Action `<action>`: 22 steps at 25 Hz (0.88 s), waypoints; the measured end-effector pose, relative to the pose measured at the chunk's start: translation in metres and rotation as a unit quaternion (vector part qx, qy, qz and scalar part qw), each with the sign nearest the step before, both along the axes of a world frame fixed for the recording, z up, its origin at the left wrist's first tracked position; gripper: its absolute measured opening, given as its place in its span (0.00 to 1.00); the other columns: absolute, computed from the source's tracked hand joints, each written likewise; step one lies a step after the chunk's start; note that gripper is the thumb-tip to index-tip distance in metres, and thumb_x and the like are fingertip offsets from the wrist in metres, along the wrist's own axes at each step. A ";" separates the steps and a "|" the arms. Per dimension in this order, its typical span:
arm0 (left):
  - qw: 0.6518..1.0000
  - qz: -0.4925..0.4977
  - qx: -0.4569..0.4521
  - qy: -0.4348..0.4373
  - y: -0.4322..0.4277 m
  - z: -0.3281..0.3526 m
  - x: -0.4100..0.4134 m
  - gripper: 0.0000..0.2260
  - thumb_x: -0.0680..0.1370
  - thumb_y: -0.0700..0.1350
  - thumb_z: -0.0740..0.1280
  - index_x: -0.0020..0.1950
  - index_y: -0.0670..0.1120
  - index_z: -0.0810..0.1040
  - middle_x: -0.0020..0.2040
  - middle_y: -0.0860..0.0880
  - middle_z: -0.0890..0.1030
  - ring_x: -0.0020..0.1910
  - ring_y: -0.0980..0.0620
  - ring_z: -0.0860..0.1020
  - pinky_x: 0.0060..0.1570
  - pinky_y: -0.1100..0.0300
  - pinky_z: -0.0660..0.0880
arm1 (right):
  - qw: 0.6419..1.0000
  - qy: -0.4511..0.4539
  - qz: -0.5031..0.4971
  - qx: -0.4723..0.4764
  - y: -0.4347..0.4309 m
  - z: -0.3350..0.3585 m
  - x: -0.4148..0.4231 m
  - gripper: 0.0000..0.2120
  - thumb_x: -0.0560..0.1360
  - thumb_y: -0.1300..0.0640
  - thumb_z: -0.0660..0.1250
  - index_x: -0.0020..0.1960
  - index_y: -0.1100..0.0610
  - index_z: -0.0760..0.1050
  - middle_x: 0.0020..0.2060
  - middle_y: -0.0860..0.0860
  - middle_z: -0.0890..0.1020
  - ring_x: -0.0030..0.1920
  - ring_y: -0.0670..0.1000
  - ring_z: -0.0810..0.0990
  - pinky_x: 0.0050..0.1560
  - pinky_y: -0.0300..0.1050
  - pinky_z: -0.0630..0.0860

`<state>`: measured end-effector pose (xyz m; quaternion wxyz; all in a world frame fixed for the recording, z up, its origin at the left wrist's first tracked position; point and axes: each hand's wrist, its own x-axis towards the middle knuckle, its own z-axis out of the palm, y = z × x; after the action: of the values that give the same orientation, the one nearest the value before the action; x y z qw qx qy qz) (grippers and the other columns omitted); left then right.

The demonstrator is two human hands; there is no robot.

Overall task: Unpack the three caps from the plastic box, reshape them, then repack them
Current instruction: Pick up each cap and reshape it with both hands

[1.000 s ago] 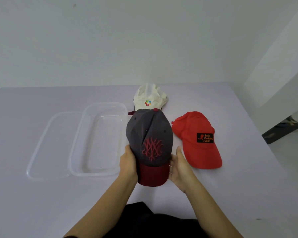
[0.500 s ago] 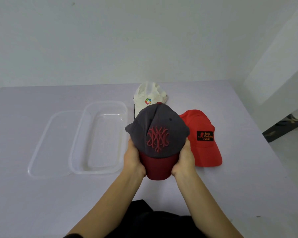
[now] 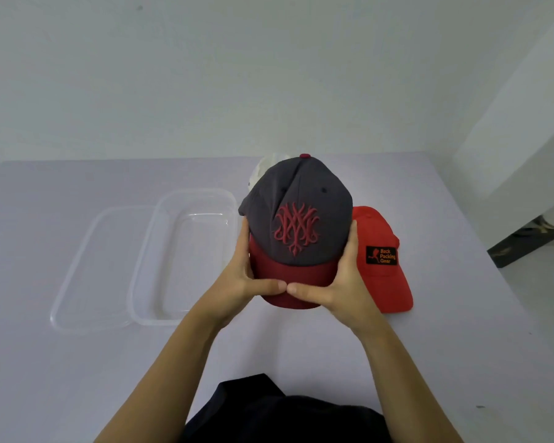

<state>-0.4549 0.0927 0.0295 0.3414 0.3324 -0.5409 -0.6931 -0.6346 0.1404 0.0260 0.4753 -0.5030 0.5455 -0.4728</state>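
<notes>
Hands, left hand [image 3: 237,282] and right hand [image 3: 343,282], each grip clasping grey cap [image 3: 298,219] at stiff brim (crown looks soft, light, easily dented).

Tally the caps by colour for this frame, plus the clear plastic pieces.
Grey cap with dark red brim: 1
Red cap: 1
White cap: 1
Clear plastic box: 1
Clear lid: 1
Total: 5
</notes>
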 end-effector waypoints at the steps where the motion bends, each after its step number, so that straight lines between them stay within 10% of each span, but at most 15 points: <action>1: 0.999 -0.034 -0.013 -0.029 -0.001 0.003 0.005 0.56 0.63 0.37 0.76 0.74 0.68 0.43 0.73 0.53 0.66 0.68 0.51 0.72 0.59 0.51 0.76 | 0.999 0.032 0.012 0.012 0.001 0.001 -0.002 0.68 0.54 0.50 0.83 0.74 0.37 0.35 0.73 0.39 0.59 0.71 0.41 0.64 0.68 0.47 0.69; 10: 0.923 -0.034 -0.117 -0.365 -0.001 -0.003 0.006 0.56 0.66 0.52 0.77 0.76 0.59 0.35 0.60 0.47 0.63 0.57 0.51 0.68 0.61 0.64 0.69 | 0.964 0.259 -0.023 0.060 0.006 0.004 -0.007 0.62 0.52 0.38 0.80 0.76 0.44 0.47 0.67 0.47 0.67 0.63 0.43 0.67 0.65 0.42 0.69; 14: 0.913 -0.049 -0.127 -0.384 -0.004 -0.008 0.007 0.52 0.67 0.53 0.77 0.77 0.56 0.42 0.63 0.45 0.64 0.60 0.50 0.67 0.63 0.58 0.71 | 0.960 0.274 -0.012 0.060 0.006 0.001 -0.002 0.54 0.53 0.38 0.79 0.72 0.44 0.56 0.66 0.46 0.70 0.65 0.47 0.71 0.65 0.49 0.73; 22: 0.951 -0.031 -0.080 -0.298 -0.004 -0.005 0.017 0.60 0.60 0.57 0.79 0.77 0.58 0.37 0.74 0.67 0.41 0.75 0.54 0.55 0.67 0.53 0.70 | 0.968 0.226 0.058 0.093 0.009 0.013 -0.013 0.70 0.52 0.40 0.81 0.76 0.44 0.32 0.72 0.34 0.41 0.73 0.39 0.52 0.71 0.41 0.60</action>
<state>-0.4375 0.0892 0.0244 0.1690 0.4785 -0.6816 -0.5272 -0.6480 0.1489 0.0388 0.4110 -0.5807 0.6504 -0.2660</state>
